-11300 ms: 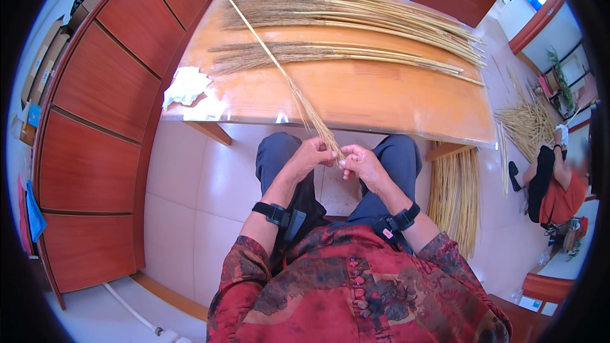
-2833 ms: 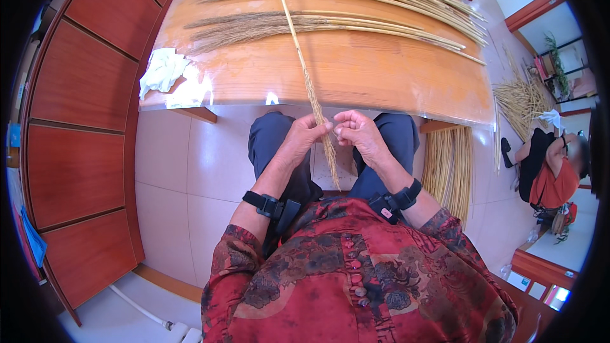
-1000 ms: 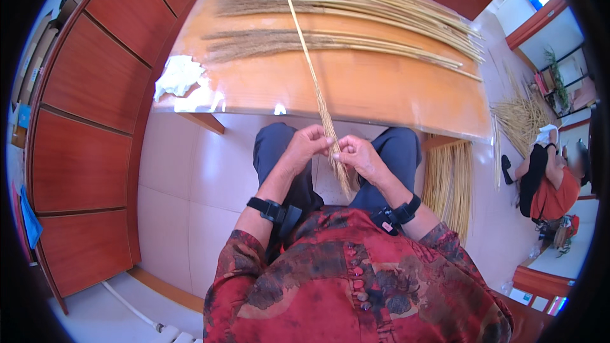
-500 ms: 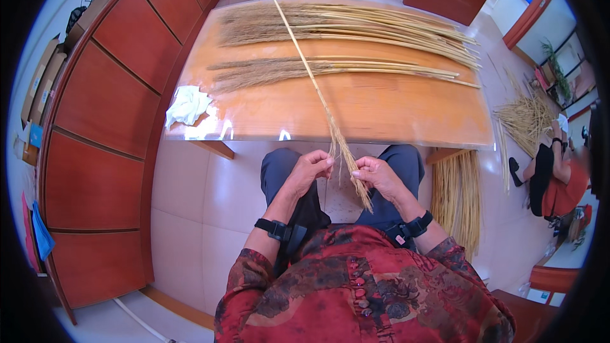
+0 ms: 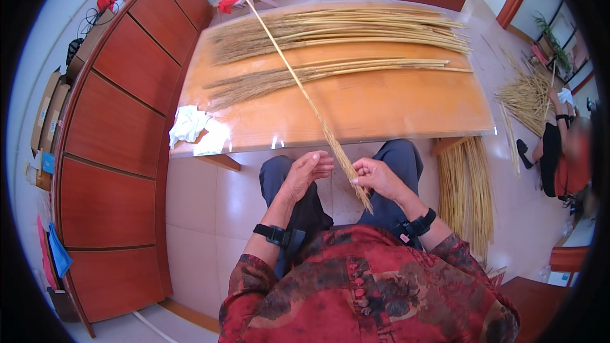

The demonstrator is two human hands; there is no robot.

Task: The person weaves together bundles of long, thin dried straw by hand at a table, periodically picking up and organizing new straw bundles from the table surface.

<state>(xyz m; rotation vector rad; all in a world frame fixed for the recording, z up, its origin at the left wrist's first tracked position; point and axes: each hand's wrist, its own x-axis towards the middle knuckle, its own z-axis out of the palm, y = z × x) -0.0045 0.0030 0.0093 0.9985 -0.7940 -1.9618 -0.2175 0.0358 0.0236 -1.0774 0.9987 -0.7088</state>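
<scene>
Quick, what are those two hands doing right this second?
Left hand: open, holding nothing, beside the stalk.
Right hand: closed, pinching the stalk's brushy end.

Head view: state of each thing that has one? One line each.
Left hand: open, holding nothing
Right hand: closed on held stalk
Held stalk: slanted over the table
Far stalk bundle: lying flat
Near stalk bundle: lying flat
White cloth: crumpled
Cabinet doors: shut
Floor stalk pile: loosely heaped
Lower-right stalks: laid side by side
</scene>
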